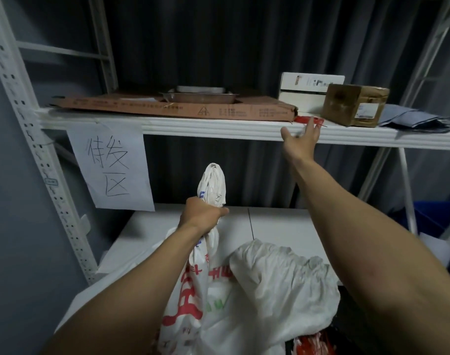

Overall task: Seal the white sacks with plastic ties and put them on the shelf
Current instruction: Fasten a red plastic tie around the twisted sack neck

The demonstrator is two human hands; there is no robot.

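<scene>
Second white sack (277, 285) slumped open in the foreground, left hand (202, 216) clenched around the twisted neck of a printed white sack (193, 290) above the lower shelf board (275, 226), right hand (299, 139) spread, fingers over the upper shelf edge (193, 126) touching red plastic ties (309, 120), cardboard box (354, 103) behind.

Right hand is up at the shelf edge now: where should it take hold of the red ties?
Pinch the red ties at their near end, coming from below and in front. They lie flat by the shelf lip, and the right hand is just beneath, fingers open.
</scene>
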